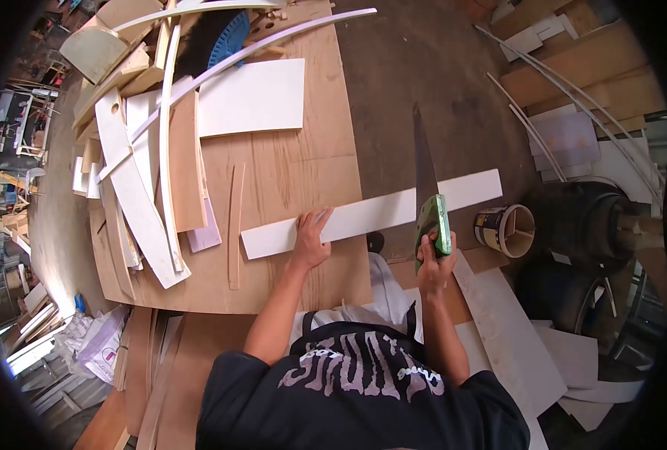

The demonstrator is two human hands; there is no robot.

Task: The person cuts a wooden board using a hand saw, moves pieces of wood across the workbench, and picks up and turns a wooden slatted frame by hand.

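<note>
One near edge: table (341,286) stops just ahead of the shirt (356,405).
Right hand (437,259): clenched on the saw (425,176), forearm forward, right of table.
Left hand (313,240): unclenched, fingers spread on the white board (371,216).
White board: on table, right end overhanging; long axis slants away rightward.
Saw: blade forward, across board.
Floor (382,97): room beyond, right of table.

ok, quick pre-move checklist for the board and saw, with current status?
1. Left hand on white board: ok.
2. Right hand around handsaw handle: ok.
3. Left hand clear of blade: ok, well to its left.
4. Blade beyond plywood tabletop edge: ok, it crosses the overhanging part.
5. Overhanging end supported: not ok, no support visible beneath it.
6. Cut line marked: cannot tell, none discernible.
</note>
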